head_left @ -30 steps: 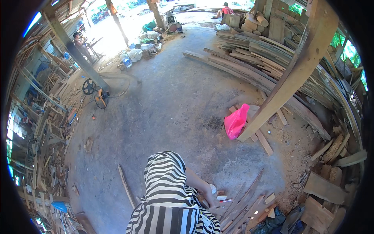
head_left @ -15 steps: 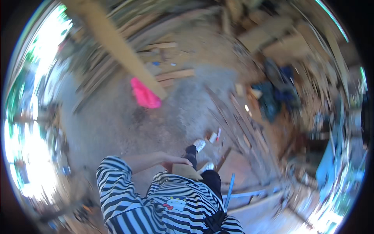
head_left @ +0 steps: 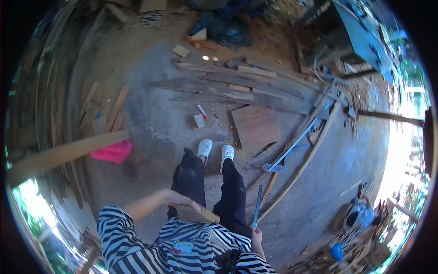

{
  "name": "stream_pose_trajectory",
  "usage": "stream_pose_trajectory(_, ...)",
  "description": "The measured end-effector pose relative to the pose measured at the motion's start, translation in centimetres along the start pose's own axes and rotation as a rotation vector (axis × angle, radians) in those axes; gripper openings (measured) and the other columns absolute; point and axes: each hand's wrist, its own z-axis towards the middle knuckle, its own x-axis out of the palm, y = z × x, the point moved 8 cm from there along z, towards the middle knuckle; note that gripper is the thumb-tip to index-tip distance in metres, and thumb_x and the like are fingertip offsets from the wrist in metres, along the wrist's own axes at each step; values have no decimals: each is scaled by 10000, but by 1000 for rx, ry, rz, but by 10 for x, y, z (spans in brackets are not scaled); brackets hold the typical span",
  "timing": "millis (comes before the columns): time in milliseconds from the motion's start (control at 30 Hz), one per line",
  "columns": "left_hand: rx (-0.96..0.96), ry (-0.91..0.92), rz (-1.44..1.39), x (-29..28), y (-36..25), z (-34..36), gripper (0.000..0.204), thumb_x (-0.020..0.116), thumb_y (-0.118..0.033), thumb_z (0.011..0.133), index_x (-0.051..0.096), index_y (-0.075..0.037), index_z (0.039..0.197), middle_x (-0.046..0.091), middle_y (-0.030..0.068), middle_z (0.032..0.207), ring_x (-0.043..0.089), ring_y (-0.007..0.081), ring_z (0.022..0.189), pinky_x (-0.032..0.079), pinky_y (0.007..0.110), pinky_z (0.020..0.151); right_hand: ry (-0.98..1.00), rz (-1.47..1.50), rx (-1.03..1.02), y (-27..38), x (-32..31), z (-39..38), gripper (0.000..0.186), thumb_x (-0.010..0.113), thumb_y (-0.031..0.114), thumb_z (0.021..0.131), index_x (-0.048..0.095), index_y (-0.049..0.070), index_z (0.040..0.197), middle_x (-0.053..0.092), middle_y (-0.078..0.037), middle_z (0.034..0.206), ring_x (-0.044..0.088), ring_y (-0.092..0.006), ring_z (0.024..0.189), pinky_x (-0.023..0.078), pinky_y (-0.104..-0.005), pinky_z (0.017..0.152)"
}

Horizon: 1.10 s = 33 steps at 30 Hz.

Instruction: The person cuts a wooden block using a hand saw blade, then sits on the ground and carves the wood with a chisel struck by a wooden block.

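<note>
My left hand (head_left: 183, 199) is closed on a pale wood block (head_left: 207, 216) in front of my striped shirt; its fingers are partly hidden behind the wood. My right hand (head_left: 257, 234), low at my right side, grips one end of a narrow, straight grey-blue bar (head_left: 259, 205), perhaps metal, which points up and away from me. The two things are apart, with my dark-trousered leg (head_left: 230, 196) between them.
A square brown board (head_left: 256, 127) lies on the floor past my white clogs (head_left: 205, 147), near a red-and-white marker (head_left: 202, 111). Long planks (head_left: 228, 84) lie beyond. A wooden post (head_left: 68, 153) and pink bag (head_left: 113, 151) are left; a machine table (head_left: 349, 34) stands far right.
My view has swung to the right, so the post and pink bag now sit further left. My right hand has come into view on the bar. The block stays in my left hand.
</note>
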Motion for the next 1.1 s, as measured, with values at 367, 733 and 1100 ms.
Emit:
stream_pose_trajectory(367,702,-981,-147,-462,-123,189,650,642,-478,814,535,4,1237,608,106,1116,578,188,1045,429,306,907,-721,-203,-161,32,154,388,233,536,177,890,592,-33,806,618,-261,744,606,-449,720,445,-514,646)
stream_pose_trajectory(733,816,-776,9,-556,-128,390,575,620,-401,850,516,-3,1252,570,84,1161,517,170,1095,373,293,956,-931,2,-135,-13,242,599,223,563,154,866,535,-6,1018,591,-275,954,580,-438,906,443,-498,767)
stream_pose_trajectory(1100,830,-770,-203,-554,-59,396,546,572,-410,894,515,-11,1262,570,75,1147,516,152,1068,384,284,929,-386,202,-262,86,271,607,410,536,330,952,601,-74,982,608,-190,818,628,-289,791,496,-385,672)
